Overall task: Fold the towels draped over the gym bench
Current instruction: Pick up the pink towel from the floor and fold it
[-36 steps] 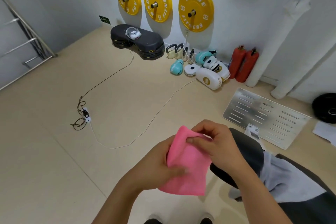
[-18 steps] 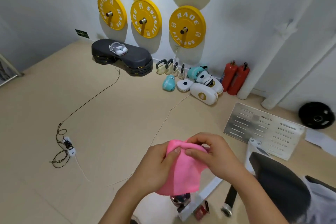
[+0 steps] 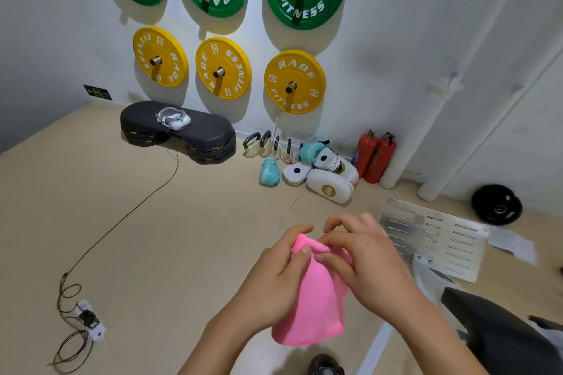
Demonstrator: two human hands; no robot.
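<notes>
A small pink towel [image 3: 313, 310] hangs folded in the air in front of me, held at its top edge by both hands. My left hand [image 3: 274, 280] grips its upper left part, thumb on the front. My right hand [image 3: 362, 256] pinches the upper right edge beside it. The black padded gym bench [image 3: 493, 332] shows at the lower right, with a sliver of grey towel [image 3: 548, 324] on it at the frame edge.
A slotted metal plate [image 3: 438, 237] and a white sheet lie on the floor beyond the bench. Boxing gloves and pads [image 3: 323, 173], kettlebells, two red extinguishers [image 3: 376, 158] and a black step platform [image 3: 179, 134] line the wall. A power strip with cables [image 3: 88, 320] lies at left.
The view has tilted up and left, so the bench and grey towel slid to the lower right edge. Both hands still hold the pink towel, now gathered closer at its top.
</notes>
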